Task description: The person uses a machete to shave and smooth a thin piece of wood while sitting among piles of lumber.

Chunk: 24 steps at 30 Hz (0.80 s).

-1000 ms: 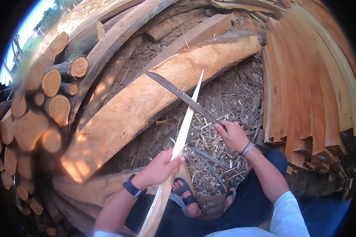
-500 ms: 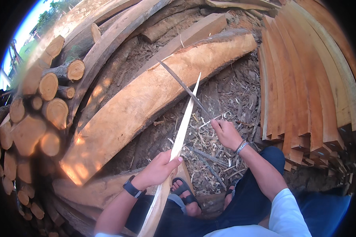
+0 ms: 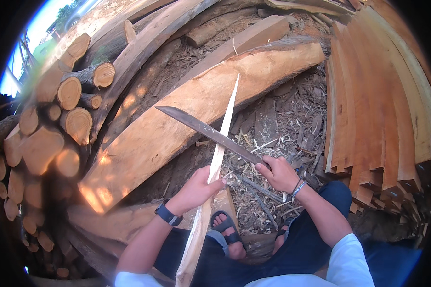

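Observation:
My left hand (image 3: 200, 189) is closed around a long pale wooden stake (image 3: 195, 245), whose upper end narrows to a sharp white point. The stake slants upward, its lower end over my lap. In my right hand (image 3: 277, 173) is a machete (image 3: 189, 120), its dark blade stretching up and to the left. The blade crosses the stake above my left hand, its broad side facing up. The machete's handle is mostly hidden in my grip.
A thick squared timber (image 3: 196, 104) lies diagonally ahead. Cut logs (image 3: 80, 125) are stacked at left, curved reddish planks (image 3: 368, 105) at right. Wood shavings and sticks (image 3: 259, 192) litter the ground near my sandalled feet (image 3: 227, 234).
The machete has swung lower and leftward along the stake, and its broad side now shows instead of a thin edge. The whole view has shifted slightly.

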Each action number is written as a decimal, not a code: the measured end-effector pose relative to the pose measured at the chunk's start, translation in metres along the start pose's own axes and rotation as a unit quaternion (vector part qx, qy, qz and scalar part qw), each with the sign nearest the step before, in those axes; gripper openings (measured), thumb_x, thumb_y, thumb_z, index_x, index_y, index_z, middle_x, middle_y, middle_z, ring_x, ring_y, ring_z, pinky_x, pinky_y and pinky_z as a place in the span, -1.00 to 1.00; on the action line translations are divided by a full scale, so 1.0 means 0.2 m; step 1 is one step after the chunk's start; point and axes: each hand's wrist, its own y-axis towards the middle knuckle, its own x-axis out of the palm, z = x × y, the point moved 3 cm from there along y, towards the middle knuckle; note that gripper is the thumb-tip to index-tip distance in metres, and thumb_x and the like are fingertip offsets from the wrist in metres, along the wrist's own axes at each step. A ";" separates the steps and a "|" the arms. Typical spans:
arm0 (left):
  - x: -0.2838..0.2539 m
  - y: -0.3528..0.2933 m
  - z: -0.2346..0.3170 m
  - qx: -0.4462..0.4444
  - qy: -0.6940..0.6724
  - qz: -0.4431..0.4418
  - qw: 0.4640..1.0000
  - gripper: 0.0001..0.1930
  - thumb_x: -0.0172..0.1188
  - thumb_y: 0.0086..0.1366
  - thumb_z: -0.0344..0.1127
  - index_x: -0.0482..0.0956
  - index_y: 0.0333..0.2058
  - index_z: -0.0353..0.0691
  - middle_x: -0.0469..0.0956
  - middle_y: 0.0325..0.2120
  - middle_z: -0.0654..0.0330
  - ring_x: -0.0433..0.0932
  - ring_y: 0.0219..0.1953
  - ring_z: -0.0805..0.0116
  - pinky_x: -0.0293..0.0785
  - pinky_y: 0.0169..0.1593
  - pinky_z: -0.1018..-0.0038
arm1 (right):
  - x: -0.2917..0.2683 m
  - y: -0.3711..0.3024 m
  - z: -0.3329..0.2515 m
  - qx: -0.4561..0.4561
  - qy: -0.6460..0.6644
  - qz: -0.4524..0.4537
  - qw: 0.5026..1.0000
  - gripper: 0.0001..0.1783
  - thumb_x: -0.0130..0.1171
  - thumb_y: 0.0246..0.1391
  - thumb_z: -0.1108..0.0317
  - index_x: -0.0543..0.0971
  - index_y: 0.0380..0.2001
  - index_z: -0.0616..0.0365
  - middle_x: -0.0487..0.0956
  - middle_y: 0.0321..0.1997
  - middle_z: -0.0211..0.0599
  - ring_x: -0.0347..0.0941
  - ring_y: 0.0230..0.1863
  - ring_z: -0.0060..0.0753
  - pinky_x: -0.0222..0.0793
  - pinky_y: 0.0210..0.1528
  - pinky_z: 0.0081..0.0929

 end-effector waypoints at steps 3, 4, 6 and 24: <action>0.03 0.00 0.04 0.005 -0.028 -0.034 0.999 -0.76 0.20 0.27 -0.46 0.44 -0.10 -0.25 0.46 -0.41 0.32 0.50 -0.40 0.52 0.47 -0.29 0.53 | -0.01 0.01 0.01 0.012 0.018 0.025 0.999 -0.41 0.01 0.32 -0.07 0.52 -0.51 0.31 0.47 -0.66 0.14 0.50 -0.52 0.23 0.37 -0.41 -0.04; 0.05 -0.01 0.05 -0.018 -0.054 -0.056 0.997 -0.70 0.20 0.26 -0.47 0.43 -0.04 -0.24 0.46 -0.39 0.31 0.51 -0.40 0.51 0.49 -0.27 0.52 | 0.00 0.00 0.02 0.027 0.031 0.026 0.999 -0.41 0.01 0.32 -0.07 0.52 -0.51 0.31 0.47 -0.66 0.14 0.50 -0.53 0.22 0.37 -0.41 -0.04; 0.06 -0.02 0.06 -0.063 -0.106 -0.098 0.988 -0.58 0.21 0.24 -0.50 0.39 0.08 -0.23 0.46 -0.36 0.29 0.53 -0.38 0.50 0.54 -0.23 0.50 | 0.00 0.00 0.03 0.038 0.050 0.030 0.998 -0.41 0.01 0.33 -0.06 0.52 -0.51 0.33 0.47 -0.65 0.13 0.49 -0.54 0.20 0.35 -0.41 -0.05; 0.06 0.03 -0.07 -0.078 -0.175 -0.133 0.972 -0.66 0.20 0.40 -0.39 0.29 0.05 -0.22 0.61 -0.27 0.18 0.66 -0.11 0.36 0.57 -0.04 0.44 | 0.00 -0.02 0.01 0.036 0.024 0.000 0.999 -0.41 0.04 0.31 -0.09 0.56 -0.49 0.30 0.49 -0.66 0.16 0.51 -0.53 0.23 0.38 -0.42 -0.03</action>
